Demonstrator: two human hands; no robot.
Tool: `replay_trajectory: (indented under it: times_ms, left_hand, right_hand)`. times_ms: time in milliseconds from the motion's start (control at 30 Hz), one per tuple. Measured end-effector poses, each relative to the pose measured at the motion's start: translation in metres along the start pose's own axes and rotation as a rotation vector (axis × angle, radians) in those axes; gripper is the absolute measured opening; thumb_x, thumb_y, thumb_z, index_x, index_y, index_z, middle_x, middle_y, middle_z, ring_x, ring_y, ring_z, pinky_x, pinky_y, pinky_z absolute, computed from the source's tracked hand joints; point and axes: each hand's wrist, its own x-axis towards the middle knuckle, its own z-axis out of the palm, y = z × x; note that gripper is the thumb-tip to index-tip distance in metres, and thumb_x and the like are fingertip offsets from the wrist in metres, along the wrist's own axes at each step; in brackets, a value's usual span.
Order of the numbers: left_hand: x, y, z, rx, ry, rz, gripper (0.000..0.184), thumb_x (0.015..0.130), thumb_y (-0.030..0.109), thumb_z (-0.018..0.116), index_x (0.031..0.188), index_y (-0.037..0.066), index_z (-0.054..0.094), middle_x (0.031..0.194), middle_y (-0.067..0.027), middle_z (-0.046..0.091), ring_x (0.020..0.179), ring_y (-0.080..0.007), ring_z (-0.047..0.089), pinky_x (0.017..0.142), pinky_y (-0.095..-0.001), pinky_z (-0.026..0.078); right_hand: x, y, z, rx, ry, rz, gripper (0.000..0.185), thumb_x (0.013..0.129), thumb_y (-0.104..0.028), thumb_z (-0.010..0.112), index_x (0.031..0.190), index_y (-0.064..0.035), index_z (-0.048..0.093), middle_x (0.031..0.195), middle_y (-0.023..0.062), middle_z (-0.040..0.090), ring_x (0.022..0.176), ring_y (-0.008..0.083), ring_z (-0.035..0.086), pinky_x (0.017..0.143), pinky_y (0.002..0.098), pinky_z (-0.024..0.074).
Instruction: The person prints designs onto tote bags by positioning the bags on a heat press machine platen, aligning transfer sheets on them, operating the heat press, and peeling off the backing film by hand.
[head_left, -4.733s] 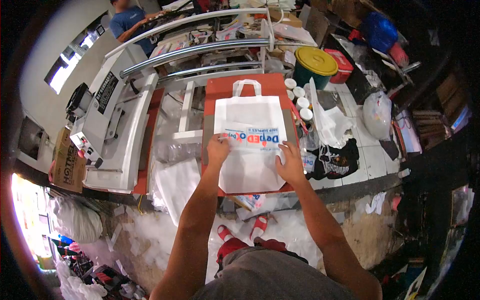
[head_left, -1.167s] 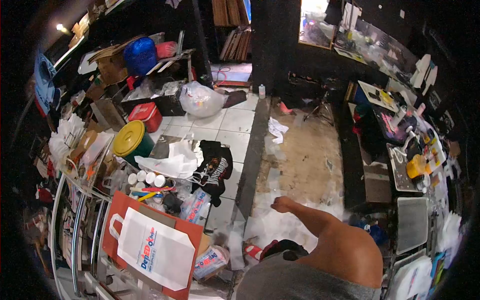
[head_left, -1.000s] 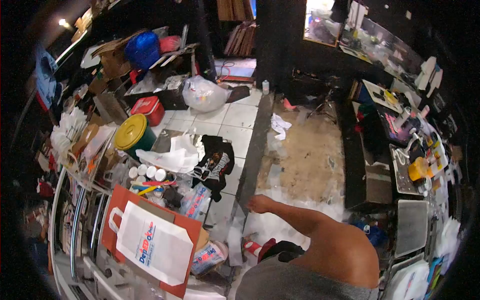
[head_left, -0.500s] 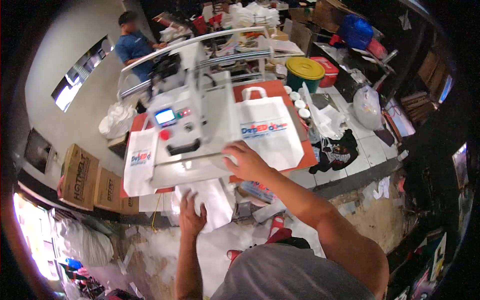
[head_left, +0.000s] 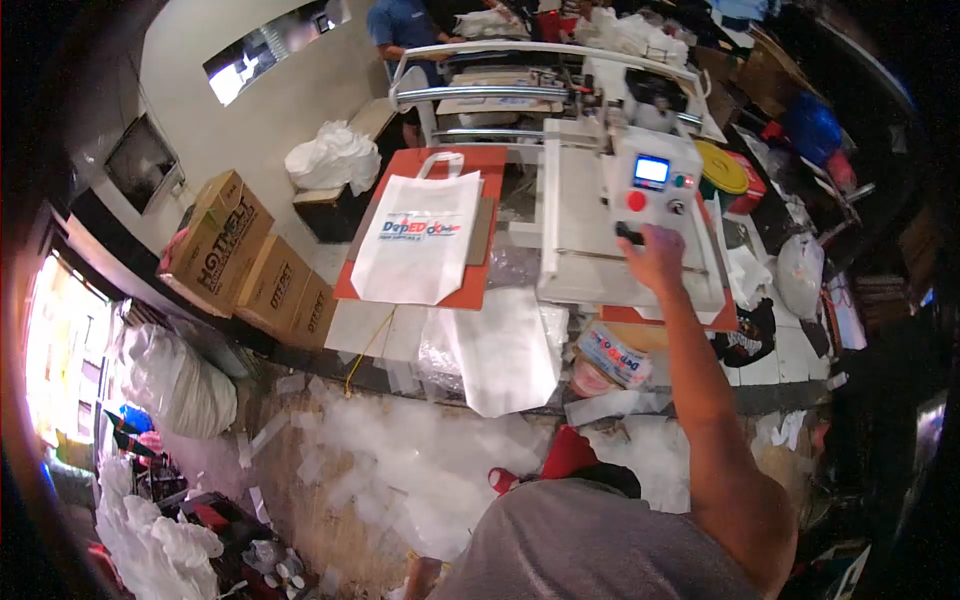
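Note:
My right hand (head_left: 656, 258) is closed around the black handle (head_left: 629, 234) at the front of a white heat press head (head_left: 655, 155) with a lit screen. The head and its flat plate stand over the right-hand station, where an orange-red board (head_left: 722, 318) shows at the edge; what lies beneath is hidden. On the left-hand orange-red board (head_left: 485, 270), a white tote bag (head_left: 410, 275) lies flat, its handle toward the back and a printed "DepED" logo facing up. My left hand is out of view.
Between the stations, another white bag (head_left: 505, 350) hangs over the table's front edge. A printed film bundle (head_left: 612, 357) sits below the press. Cartons (head_left: 215, 245) stand at left, a yellow-lidded bucket (head_left: 722, 168) behind right. Another person (head_left: 400, 25) stands at the back.
The press head has slid right, uncovering the left bag and covering the right one. My right hand has gone from the plate's edge to the handle. My left hand has left the view.

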Motion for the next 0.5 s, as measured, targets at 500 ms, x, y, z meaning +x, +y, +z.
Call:
replay_trajectory:
  times_ms: [500]
  left_hand:
    - [0.149, 0.162, -0.228, -0.332, 0.374, 0.401, 0.033, 0.09, 0.032, 0.063, 0.103, 0.002, 0.068, 0.096, -0.0177, 0.072, 0.093, -0.0336, 0.069, 0.083, -0.0441, 0.055]
  right_hand:
    - [-0.012, 0.091, -0.006, 0.039, 0.121, 0.17, 0.035, 0.082, -0.035, 0.077, 0.095, -0.0053, 0.064, 0.097, 0.0147, 0.064, 0.097, 0.0367, 0.058, 0.087, 0.0501, 0.0447]
